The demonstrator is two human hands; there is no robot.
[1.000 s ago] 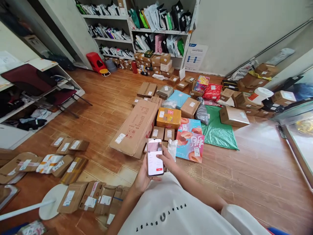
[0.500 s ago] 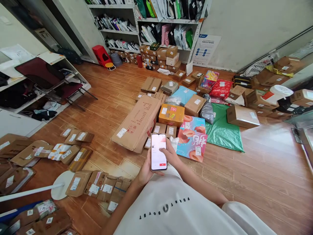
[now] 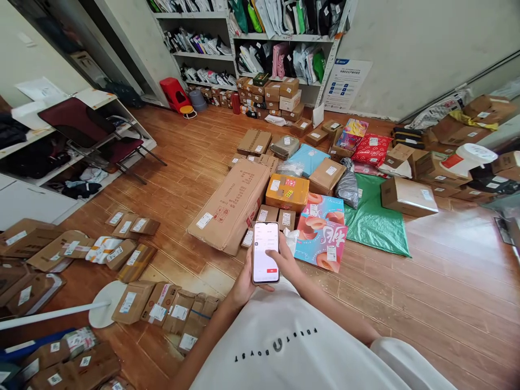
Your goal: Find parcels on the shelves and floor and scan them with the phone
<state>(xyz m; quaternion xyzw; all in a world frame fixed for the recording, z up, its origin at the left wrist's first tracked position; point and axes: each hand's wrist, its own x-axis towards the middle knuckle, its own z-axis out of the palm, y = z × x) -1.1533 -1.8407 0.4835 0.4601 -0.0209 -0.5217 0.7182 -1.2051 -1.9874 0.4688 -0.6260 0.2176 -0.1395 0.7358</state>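
Left hand: the left hand (image 3: 242, 284) cradles a phone (image 3: 265, 252) from below and the side, fingers wrapped around its edge, holding it upright in front of the white shirt (image 3: 292, 346).
Right hand: the right hand (image 3: 286, 259) rests at the phone's right edge, thumb over the lit screen; it grips nothing else.
Phone: held in the air above the floor, screen showing a white page with a small red button near the bottom; the text is too small to read.
Progress: the work in hand looks like checking or logging on the phone; no parcel is picked up, and the parcels all lie untouched on the floor.
Just beyond: a long cardboard box (image 3: 233, 206), a yellow taped box (image 3: 286, 192) and a pink printed box (image 3: 320, 230) lie directly ahead of the phone.
Left side: rows of small labelled parcels (image 3: 134, 254) and a white round stand base (image 3: 106, 303).
Farther out: a green bag (image 3: 376, 222), shelves (image 3: 260, 49) packed with mailers, and a folding chair (image 3: 89, 130).
In the way: parcels crowd the floor ahead, leaving bare wood mainly to the right.
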